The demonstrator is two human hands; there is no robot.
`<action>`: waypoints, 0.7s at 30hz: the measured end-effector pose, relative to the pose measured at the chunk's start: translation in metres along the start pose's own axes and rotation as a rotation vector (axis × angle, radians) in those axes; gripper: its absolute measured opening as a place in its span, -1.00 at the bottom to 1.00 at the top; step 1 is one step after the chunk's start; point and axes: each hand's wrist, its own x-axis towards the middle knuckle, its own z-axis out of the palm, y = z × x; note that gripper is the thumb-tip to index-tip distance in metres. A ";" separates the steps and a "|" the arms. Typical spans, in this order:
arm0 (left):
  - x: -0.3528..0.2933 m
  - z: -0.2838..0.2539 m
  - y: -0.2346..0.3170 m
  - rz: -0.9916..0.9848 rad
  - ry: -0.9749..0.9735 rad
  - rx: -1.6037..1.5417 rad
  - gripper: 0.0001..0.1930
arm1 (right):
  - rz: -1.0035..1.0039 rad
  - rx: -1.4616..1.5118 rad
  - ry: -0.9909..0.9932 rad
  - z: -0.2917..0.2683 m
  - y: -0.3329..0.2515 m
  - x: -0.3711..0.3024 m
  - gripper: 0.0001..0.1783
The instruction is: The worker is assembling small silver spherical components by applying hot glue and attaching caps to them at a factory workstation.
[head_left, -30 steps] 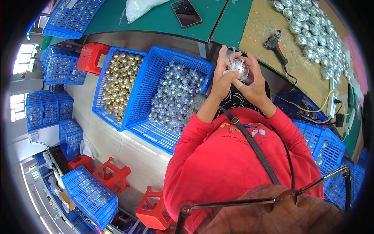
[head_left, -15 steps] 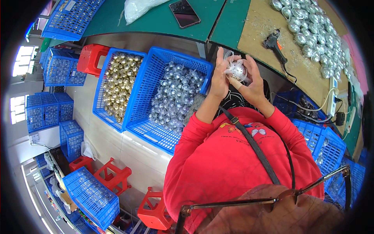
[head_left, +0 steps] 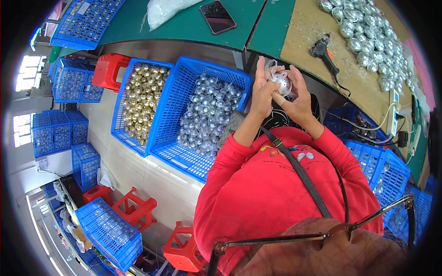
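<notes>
Between my hands, just off the table's front edge, is a silver ball ornament [head_left: 284,84] with a sheer whitish ribbon [head_left: 271,69] standing up from its left side. My right hand [head_left: 300,102] cups the ball from the right, thumb along its lower front. On the other side my left hand [head_left: 262,99] has one finger raised behind the ribbon, while its bent fingers and thumb press on the ball's near left side. Where those fingertips meet the ribbon is partly hidden. A large blue basket [head_left: 165,108] of silver balls with sheer ribbons stands left of my hands.
Gold balls [head_left: 146,99] fill another blue basket farther left. On the brown board [head_left: 301,39] lie a glue gun [head_left: 326,53] and many silver balls [head_left: 368,41]. A phone [head_left: 218,17] rests on the green table [head_left: 179,34]. A power strip [head_left: 392,115] with cables hangs at right. Red stools [head_left: 136,209] stand lower left.
My left hand's fingers have curled in from a more open pose and now press on the ball and ribbon. The right hand keeps its hold almost unchanged.
</notes>
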 end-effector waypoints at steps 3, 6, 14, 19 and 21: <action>-0.001 -0.001 -0.002 0.010 0.016 -0.011 -0.18 | 0.001 -0.010 -0.007 0.001 0.001 -0.001 -0.10; 0.001 -0.015 -0.004 0.013 -0.066 -0.067 -0.23 | 0.007 0.016 -0.004 0.002 0.004 -0.004 -0.10; -0.005 -0.015 -0.001 -0.019 -0.137 -0.139 -0.18 | 0.108 0.072 0.025 0.001 0.007 -0.003 -0.07; -0.004 -0.023 -0.005 -0.072 -0.148 -0.066 -0.15 | 0.144 0.096 0.021 0.001 0.010 -0.003 -0.07; -0.004 -0.026 -0.003 -0.073 -0.157 -0.075 -0.12 | 0.150 0.093 -0.018 0.001 0.012 -0.001 -0.07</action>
